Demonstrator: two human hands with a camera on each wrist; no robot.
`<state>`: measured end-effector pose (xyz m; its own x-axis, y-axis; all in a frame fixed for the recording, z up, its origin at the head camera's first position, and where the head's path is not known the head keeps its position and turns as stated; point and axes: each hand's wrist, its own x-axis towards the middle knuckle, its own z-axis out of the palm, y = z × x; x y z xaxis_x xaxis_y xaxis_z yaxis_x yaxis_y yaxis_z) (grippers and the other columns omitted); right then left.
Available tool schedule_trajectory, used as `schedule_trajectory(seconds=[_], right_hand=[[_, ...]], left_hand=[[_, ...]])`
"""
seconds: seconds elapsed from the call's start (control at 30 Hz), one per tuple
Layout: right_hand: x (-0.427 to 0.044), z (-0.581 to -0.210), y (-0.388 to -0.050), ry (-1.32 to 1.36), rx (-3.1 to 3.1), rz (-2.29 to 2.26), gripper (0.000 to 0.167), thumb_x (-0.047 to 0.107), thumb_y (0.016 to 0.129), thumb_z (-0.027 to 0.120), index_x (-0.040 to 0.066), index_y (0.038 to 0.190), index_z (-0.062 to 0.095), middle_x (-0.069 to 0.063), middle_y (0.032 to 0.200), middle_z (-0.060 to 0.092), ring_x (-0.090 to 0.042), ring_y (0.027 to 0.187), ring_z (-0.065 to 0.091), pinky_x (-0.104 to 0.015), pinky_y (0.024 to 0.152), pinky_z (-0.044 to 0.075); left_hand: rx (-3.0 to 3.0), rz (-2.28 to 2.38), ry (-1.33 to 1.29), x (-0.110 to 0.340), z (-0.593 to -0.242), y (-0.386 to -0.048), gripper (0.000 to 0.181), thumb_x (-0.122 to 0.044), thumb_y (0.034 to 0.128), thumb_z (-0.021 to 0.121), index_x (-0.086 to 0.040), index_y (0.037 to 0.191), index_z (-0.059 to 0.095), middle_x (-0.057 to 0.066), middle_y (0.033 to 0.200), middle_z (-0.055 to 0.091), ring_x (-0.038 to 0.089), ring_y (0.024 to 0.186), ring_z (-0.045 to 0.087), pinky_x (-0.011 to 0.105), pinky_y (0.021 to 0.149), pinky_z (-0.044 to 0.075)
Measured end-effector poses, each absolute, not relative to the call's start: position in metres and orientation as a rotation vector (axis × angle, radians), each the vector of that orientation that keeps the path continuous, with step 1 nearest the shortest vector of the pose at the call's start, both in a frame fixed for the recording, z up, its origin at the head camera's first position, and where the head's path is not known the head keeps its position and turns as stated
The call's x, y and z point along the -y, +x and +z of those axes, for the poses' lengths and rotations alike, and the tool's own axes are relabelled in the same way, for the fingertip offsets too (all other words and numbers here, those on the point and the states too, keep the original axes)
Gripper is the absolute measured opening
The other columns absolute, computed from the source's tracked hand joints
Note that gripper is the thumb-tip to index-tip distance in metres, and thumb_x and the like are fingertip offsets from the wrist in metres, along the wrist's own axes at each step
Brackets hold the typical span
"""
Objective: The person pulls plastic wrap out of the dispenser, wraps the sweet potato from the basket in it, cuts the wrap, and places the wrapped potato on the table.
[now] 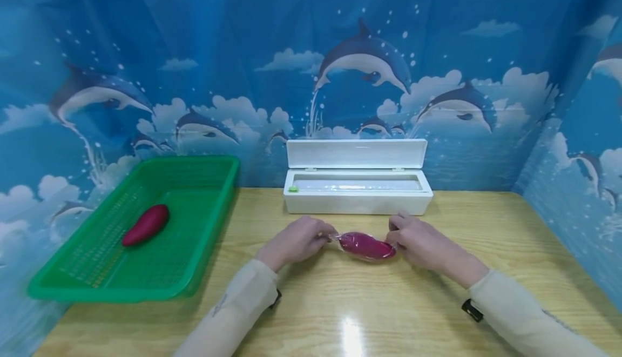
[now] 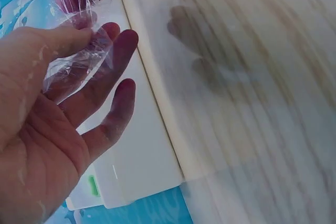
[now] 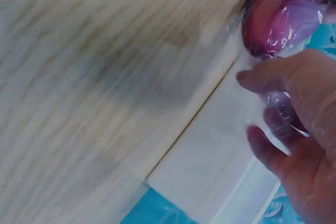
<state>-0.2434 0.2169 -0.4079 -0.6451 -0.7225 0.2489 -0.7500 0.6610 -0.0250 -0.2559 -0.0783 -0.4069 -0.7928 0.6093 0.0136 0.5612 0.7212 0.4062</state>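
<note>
A purple-red sweet potato (image 1: 364,246) wrapped in clear cling film hangs level between my two hands, in front of the white box. My left hand (image 1: 301,240) pinches the bunched film at its left end; in the left wrist view the crumpled film (image 2: 79,66) sits between thumb and fingers. At the other end my right hand (image 1: 419,241) holds the film's right tail, and in the right wrist view the film-covered sweet potato (image 3: 275,22) shows just beyond the thumb. A second, unwrapped sweet potato (image 1: 147,225) lies in the green basket (image 1: 204,262).
Behind the hands stands a long white cling film dispenser (image 1: 357,204) with its lid (image 1: 357,154) raised and a green slider (image 1: 293,189) at its left. The basket is at the left on the wooden table (image 1: 311,314). A blue dolphin-print curtain (image 1: 262,33) closes the back and sides.
</note>
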Motion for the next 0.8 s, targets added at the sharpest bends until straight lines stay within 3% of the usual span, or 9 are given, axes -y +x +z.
schedule_trajectory(seconds=[0.1,0.23,0.37,0.47,0.57,0.67,0.8], right_hand=[[-0.21,-0.411,-0.243,1.199,2.479,0.068,0.019,-0.003,0.074,0.083,0.014,0.082,0.081,0.001,0.084,0.052,-0.015,0.083,0.041,-0.029,0.071,0.043],[-0.202,-0.415,-0.242,1.204,2.418,0.056,0.015,-0.001,0.075,0.083,0.012,0.083,0.081,0.001,0.082,0.047,-0.014,0.08,0.039,-0.029,0.069,0.042],[-0.198,-0.42,-0.237,1.163,2.557,0.233,0.022,-0.005,0.078,0.08,0.007,0.096,0.08,0.001,0.09,0.059,-0.01,0.08,0.057,-0.023,0.071,0.056],[-0.195,-0.421,-0.233,1.122,2.692,0.444,0.029,-0.007,0.082,0.07,0.002,0.109,0.075,-0.004,0.104,0.069,-0.016,0.089,0.07,-0.027,0.078,0.062],[-0.191,-0.419,-0.23,1.087,2.819,0.6,0.04,0.003,0.086,0.066,0.001,0.126,0.066,-0.011,0.12,0.071,-0.022,0.104,0.071,-0.036,0.09,0.062],[-0.188,-0.418,-0.229,1.08,2.899,0.68,0.05,0.018,0.09,0.071,0.005,0.137,0.06,-0.011,0.129,0.069,-0.024,0.115,0.069,-0.041,0.098,0.059],[-0.187,-0.418,-0.232,1.126,2.888,0.724,0.051,0.029,0.091,0.076,0.007,0.135,0.063,-0.009,0.124,0.072,-0.02,0.108,0.07,-0.035,0.091,0.06]], left_hand=[[-2.788,0.627,0.967,0.076,-0.405,-0.254,0.033,-0.011,0.0965,0.067,-0.018,0.128,0.07,-0.001,0.12,0.075,0.013,0.11,0.07,0.032,0.1,0.056],[-2.785,0.662,0.976,0.073,-0.404,-0.253,0.034,-0.012,0.0966,0.066,-0.02,0.129,0.069,-0.002,0.122,0.075,0.013,0.112,0.069,0.033,0.102,0.055],[-2.792,0.677,0.975,0.073,-0.406,-0.252,0.029,-0.015,0.0973,0.066,-0.02,0.125,0.071,-0.002,0.119,0.076,0.012,0.108,0.07,0.031,0.098,0.056],[-2.785,0.696,0.978,0.074,-0.408,-0.252,0.028,-0.014,0.0964,0.067,-0.019,0.124,0.072,-0.001,0.114,0.077,0.01,0.101,0.071,0.026,0.092,0.057],[-2.772,0.73,0.982,0.076,-0.411,-0.253,0.027,-0.013,0.0961,0.067,-0.018,0.122,0.073,-0.001,0.109,0.077,0.006,0.092,0.069,0.021,0.084,0.056],[-2.743,0.775,0.95,0.078,-0.412,-0.254,0.026,-0.015,0.0965,0.066,-0.018,0.121,0.073,-0.001,0.107,0.077,0.005,0.084,0.066,0.018,0.075,0.055],[-2.736,0.828,0.823,0.082,-0.411,-0.253,0.028,-0.018,0.0976,0.065,-0.018,0.125,0.072,0.001,0.114,0.075,0.009,0.092,0.068,0.024,0.08,0.057]])
